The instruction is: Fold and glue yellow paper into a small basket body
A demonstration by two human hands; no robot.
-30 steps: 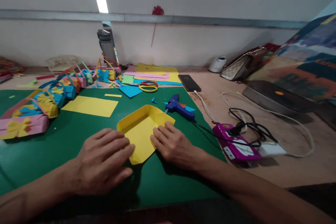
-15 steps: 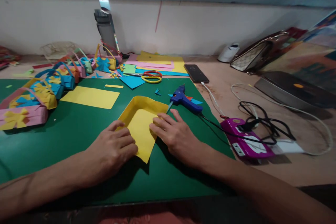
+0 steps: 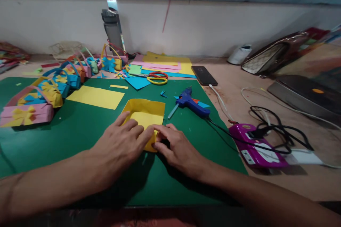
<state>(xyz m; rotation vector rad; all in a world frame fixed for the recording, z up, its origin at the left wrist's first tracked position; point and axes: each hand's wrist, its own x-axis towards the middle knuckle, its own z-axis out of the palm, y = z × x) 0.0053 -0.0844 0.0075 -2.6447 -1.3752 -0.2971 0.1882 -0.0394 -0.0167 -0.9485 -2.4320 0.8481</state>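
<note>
A yellow paper box (image 3: 147,108), with no top and folded-up walls, sits on a green mat (image 3: 80,142) in front of me. My left hand (image 3: 125,138) curls over its left and near side, and the index finger reaches to the near right corner. At that same corner my right hand (image 3: 176,145) pinches the paper between thumb and fingers. Part of the near wall is hidden behind my left hand. A blue glue gun (image 3: 192,103) lies right of the box, its glue stick pointing toward it. A flat yellow paper sheet (image 3: 96,97) lies to the left.
Several small paper baskets (image 3: 29,113) with flowers line the left side. Scissors (image 3: 157,78) and coloured paper sheets (image 3: 165,62) lie at the back. A phone (image 3: 204,75), a purple power strip (image 3: 261,149) and tangled black cable (image 3: 282,127) are on the right.
The near side of the yellow paper is now folded up into a wall. My left hand has moved right over the box, and my right hand has come down to the near right corner.
</note>
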